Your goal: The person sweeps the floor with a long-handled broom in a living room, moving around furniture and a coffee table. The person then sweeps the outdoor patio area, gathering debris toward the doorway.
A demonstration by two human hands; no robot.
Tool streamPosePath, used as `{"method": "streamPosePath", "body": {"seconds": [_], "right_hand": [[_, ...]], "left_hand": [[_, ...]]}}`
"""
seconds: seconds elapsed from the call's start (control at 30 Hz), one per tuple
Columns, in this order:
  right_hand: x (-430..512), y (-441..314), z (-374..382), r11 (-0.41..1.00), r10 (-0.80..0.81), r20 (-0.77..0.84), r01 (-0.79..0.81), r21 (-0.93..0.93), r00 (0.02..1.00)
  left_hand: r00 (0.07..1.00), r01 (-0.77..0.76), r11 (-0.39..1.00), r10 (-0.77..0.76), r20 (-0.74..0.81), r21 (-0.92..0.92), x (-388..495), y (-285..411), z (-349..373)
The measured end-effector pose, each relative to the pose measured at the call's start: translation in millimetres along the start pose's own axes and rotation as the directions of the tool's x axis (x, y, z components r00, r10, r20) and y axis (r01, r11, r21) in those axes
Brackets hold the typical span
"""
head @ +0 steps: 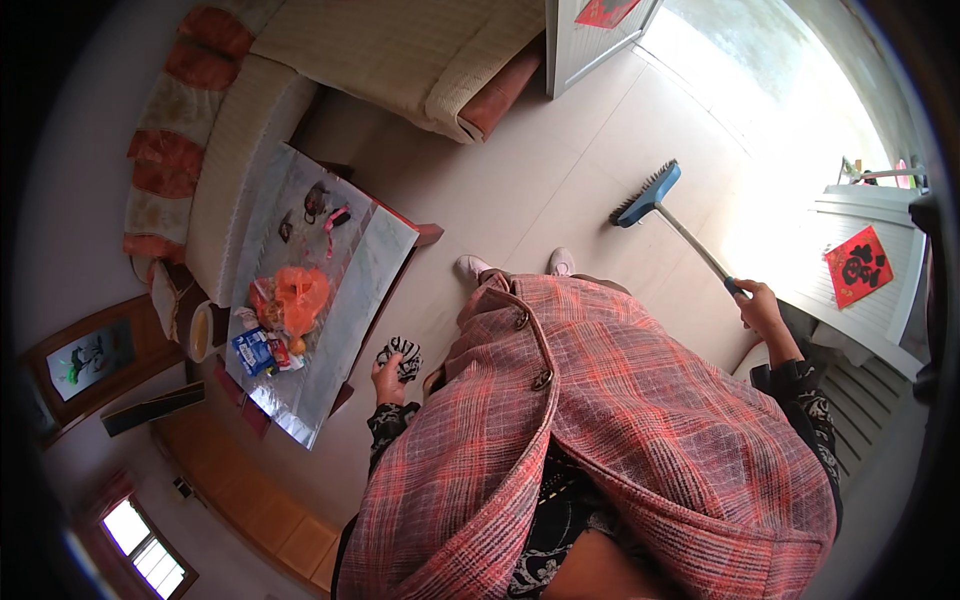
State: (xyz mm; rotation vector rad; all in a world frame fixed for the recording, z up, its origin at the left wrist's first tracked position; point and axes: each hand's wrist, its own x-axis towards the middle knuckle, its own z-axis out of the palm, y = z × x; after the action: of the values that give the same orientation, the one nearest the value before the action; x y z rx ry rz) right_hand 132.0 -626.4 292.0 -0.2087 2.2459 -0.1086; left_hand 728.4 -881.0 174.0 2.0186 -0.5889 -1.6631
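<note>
My right hand [761, 307] is closed around the dark grip of a long-handled floor scrub brush [652, 193], with a blue head and dark bristles. The brush head is held out in front of me, over the tiled floor; I cannot tell if it touches. My left hand [387, 381] holds a bunched black-and-white patterned cloth [402, 358], close to the edge of a marble-patterned table [379, 262]. An orange plastic bag [300, 298] and a blue packet [253, 351] lie on that table.
A sofa with beige covers [360, 56] stands beyond the table. Light tiles [555, 180] stretch ahead between my pink shoes [561, 262] and a bright doorway. An open white door leaf [596, 45] stands by it; a white panel with a red paper decoration [859, 267] is at right.
</note>
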Motion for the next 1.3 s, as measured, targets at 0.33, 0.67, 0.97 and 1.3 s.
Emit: {"method": "streamPosePath", "body": {"seconds": [0.33,0.67,0.97,1.3], "right_hand": [[22.5,-88.3,39.0,0.903,-0.404,0.267,0.428,-0.035,0.875],[86.4,-216.0,217.7,0.588,-0.535,0.531,0.741,-0.326,0.658],[86.8,-153.0,192.0,0.467,-0.598,0.400,0.707,-0.530,0.695],[46.2,-67.8,80.3,0.688,-0.417,0.057,0.357,-0.632,0.907]], "left_hand": [[0.984,0.085,0.996,-0.081,-0.160,0.020,-34.5,2.0,15.0],[0.983,0.067,0.998,-0.064,-0.172,0.011,-67.5,-9.7,-9.6],[0.972,0.040,0.999,-0.034,-0.232,0.020,-63.6,-5.6,-43.0],[0.995,0.095,0.994,-0.096,-0.010,-0.048,-18.0,-18.9,-86.5]]}}
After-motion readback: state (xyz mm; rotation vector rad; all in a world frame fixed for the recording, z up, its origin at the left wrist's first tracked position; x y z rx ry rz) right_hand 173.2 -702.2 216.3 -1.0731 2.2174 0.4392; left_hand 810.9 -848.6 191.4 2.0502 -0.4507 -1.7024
